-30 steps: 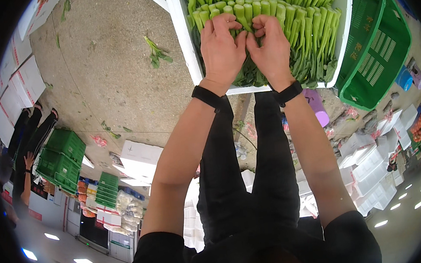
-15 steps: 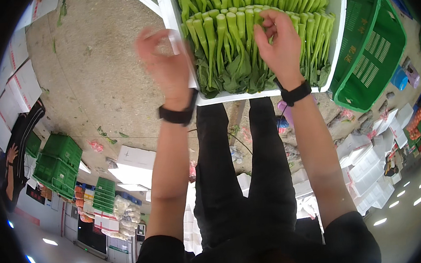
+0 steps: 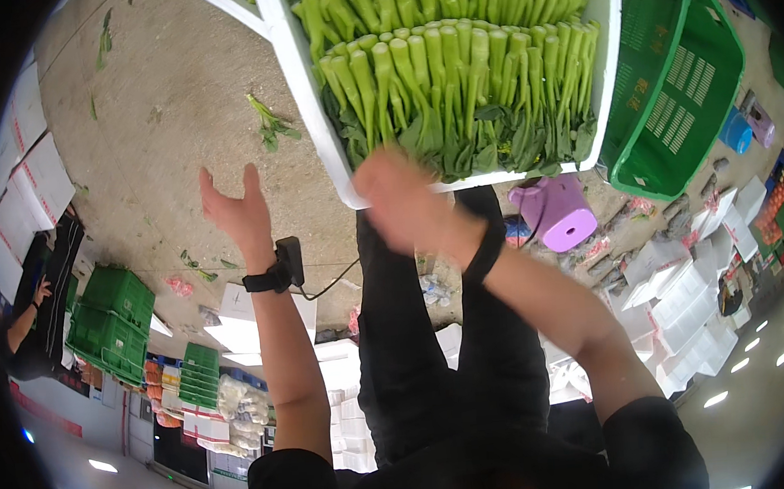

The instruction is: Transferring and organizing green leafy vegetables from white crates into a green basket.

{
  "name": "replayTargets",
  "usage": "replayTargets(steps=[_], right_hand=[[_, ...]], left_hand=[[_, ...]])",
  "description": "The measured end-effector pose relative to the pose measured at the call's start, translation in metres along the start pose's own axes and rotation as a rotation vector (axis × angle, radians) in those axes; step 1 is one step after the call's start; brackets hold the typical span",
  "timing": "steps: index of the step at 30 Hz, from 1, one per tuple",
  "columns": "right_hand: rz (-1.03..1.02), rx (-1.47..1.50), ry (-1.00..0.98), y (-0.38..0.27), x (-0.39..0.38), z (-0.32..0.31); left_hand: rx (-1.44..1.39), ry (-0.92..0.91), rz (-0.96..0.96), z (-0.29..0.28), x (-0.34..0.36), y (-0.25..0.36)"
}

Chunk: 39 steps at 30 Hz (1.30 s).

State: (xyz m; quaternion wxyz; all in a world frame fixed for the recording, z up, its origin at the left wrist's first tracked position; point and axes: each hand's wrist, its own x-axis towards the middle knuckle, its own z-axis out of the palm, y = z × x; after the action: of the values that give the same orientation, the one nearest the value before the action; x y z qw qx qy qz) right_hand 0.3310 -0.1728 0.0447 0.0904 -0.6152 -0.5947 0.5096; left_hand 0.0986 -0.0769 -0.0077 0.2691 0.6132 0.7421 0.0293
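Observation:
A white foam box (image 3: 615,43) holds packed rows of green leafy stalks (image 3: 438,55), thick cut ends facing away from me and leaves along the near wall. Left of the box, above the concrete floor, my left hand (image 3: 240,220) is open, thumb and fingers apart, with nothing in it. My right hand (image 3: 412,205) crosses over the near left corner of the box, close to the leaves. Motion smears its fingers, so I cannot make out whether it holds anything. A loose leafy sprig (image 3: 270,124) lies on the floor beyond my left hand.
Right of the box is a green plastic crate (image 3: 677,88). A purple stool (image 3: 561,214) stands close to the box's near right side. Stacked green crates (image 3: 110,310) and white boxes (image 3: 40,183) are at left. Another person's hand (image 3: 42,290) shows at the far left.
My left hand has moved left and nearer, away from the box. The right hand has swung left from the stalks to the near left corner. The sprig on the floor now shows.

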Motion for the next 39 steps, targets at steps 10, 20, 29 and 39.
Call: replayTargets(steps=[10, 20, 29, 39], right_hand=[[0.505, 0.128, 1.016, 0.078, -0.062, -0.047], [0.207, -0.197, 0.692, 0.15, -0.057, -0.111], [0.277, -0.136, 0.96, 0.172, -0.078, -0.131], [0.13, -0.345, 0.771, 0.193, -0.074, -0.142]], left_hand=[[0.459, -0.117, -0.097, -0.031, -0.013, -0.028], [0.14, -0.175, 0.127, 0.0, -0.034, 0.012], [0.113, -0.181, 0.115, -0.002, -0.035, 0.02], [0.135, -0.177, 0.148, 0.008, -0.04, 0.024]])
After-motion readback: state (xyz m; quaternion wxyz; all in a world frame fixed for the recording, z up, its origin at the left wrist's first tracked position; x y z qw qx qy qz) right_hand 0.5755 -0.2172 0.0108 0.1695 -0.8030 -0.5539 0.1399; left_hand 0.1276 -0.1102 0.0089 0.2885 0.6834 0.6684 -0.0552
